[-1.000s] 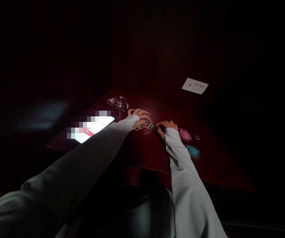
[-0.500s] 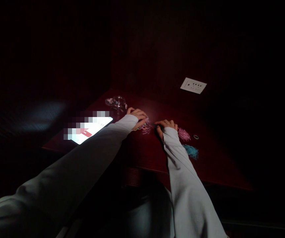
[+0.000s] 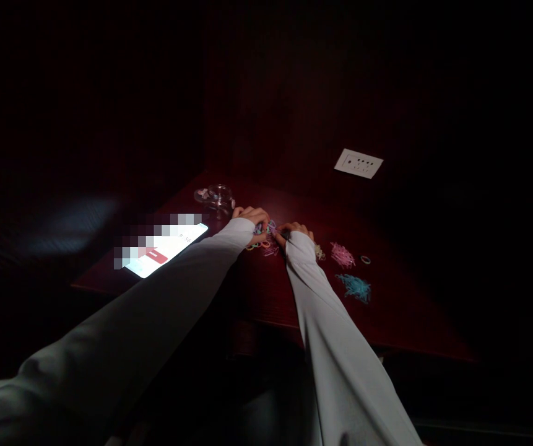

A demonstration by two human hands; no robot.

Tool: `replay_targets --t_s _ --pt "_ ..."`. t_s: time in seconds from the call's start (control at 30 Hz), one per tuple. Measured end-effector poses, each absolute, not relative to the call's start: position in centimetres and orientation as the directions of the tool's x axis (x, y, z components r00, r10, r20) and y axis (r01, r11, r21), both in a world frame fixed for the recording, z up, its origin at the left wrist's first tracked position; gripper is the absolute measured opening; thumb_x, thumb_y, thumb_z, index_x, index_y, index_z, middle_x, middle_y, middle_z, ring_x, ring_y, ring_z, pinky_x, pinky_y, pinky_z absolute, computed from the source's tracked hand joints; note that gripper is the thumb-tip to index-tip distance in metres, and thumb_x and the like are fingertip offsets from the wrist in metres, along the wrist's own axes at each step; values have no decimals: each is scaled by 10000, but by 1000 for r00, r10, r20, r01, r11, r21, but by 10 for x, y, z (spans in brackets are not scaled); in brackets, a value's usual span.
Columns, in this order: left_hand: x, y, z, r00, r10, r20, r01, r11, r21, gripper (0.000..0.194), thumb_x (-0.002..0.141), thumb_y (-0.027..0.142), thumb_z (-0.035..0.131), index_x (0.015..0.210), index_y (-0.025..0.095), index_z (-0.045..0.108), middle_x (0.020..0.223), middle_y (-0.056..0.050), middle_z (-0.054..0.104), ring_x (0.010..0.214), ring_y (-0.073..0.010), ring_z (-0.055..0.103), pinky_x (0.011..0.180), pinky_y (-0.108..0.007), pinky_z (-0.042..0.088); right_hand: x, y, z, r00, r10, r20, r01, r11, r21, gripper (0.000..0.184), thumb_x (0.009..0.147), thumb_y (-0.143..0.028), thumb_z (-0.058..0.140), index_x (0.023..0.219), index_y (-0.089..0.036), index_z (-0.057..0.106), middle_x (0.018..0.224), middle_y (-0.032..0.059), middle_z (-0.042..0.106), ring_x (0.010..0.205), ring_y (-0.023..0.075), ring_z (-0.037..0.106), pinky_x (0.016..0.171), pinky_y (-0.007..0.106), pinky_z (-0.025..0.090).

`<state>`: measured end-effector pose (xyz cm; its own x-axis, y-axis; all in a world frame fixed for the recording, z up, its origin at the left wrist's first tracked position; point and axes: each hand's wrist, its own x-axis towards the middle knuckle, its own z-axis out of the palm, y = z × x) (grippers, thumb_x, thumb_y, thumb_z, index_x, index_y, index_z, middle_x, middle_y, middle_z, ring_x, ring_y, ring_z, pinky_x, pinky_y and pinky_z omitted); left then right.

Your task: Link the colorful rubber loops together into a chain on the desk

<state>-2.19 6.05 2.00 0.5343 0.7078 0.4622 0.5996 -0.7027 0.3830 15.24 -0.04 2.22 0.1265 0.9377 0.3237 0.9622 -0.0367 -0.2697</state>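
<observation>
A small heap of mixed coloured elastic bands [image 3: 262, 245] lies on a dark red table [image 3: 387, 316]. My left hand [image 3: 251, 216] rests over the heap with its fingers curled round some of the bands. My right hand [image 3: 294, 230] sits just to the right, fingers pinched toward the same heap and nearly touching the left hand. Both arms wear pale long sleeves. What the right fingers pinch is too small and dark to name.
A lit phone [image 3: 161, 252] lies to the left of my arms. A glass jar [image 3: 220, 194] stands behind my left hand. Pink bands [image 3: 342, 254], blue bands [image 3: 355, 287] and a single band [image 3: 365, 259] lie to the right. A white socket plate [image 3: 358, 163] is on the wall.
My right hand has slid left, away from the pink pile, to meet my left hand over the mixed heap. My left hand has closed more over the bands.
</observation>
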Motion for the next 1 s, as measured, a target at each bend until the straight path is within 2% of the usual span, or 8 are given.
replay_targets --t_s 0.13,0.33,0.5,0.63,0.83,1.0 --pt "-24 59 23 594 668 449 580 -742 337 355 797 260 652 1151 236 648 1411 -45 652 1218 -273 573 1051 -439 310 153 0 23 139 940 313 960 -50 -275 278 1015 -414 562 1022 -246 783 1134 89 728 1105 267 560 960 400 352" --pt "-17 68 15 674 590 445 521 -806 280 462 849 300 605 1310 270 628 1474 -51 632 1351 -252 546 1178 -455 245 157 -6 27 129 935 331 940 -9 -342 213 977 -393 629 989 -282 810 1058 45 757 1074 252 550 942 376 313" --pt "-12 74 3 737 558 382 509 -830 230 355 899 377 582 1221 305 713 1344 -19 720 1350 -244 558 1201 -469 264 161 -7 21 71 940 334 932 57 -359 180 951 -382 670 937 -289 824 1034 43 776 1095 272 551 991 431 314" --pt "-11 77 -6 697 596 399 538 -802 259 345 910 435 585 1190 300 736 1346 -13 719 1374 -245 546 1252 -489 253 166 -3 13 -30 927 374 925 168 -341 149 931 -345 681 938 -283 816 1033 56 753 1087 271 569 1000 439 370" --pt "-11 79 -2 663 622 417 517 -783 347 407 974 470 512 1286 288 698 1423 -37 660 1477 -274 453 1260 -559 278 166 2 3 60 844 534 823 260 -504 215 938 -291 592 1028 -193 761 1057 80 700 1013 215 635 932 341 498" --pt "-12 82 5 593 674 440 561 -738 375 347 975 416 528 1230 283 723 1534 -14 574 1508 -264 414 1294 -524 241 166 2 -2 -12 853 521 815 310 -490 216 898 -250 569 1031 -216 735 1060 67 697 1012 216 654 966 350 522"
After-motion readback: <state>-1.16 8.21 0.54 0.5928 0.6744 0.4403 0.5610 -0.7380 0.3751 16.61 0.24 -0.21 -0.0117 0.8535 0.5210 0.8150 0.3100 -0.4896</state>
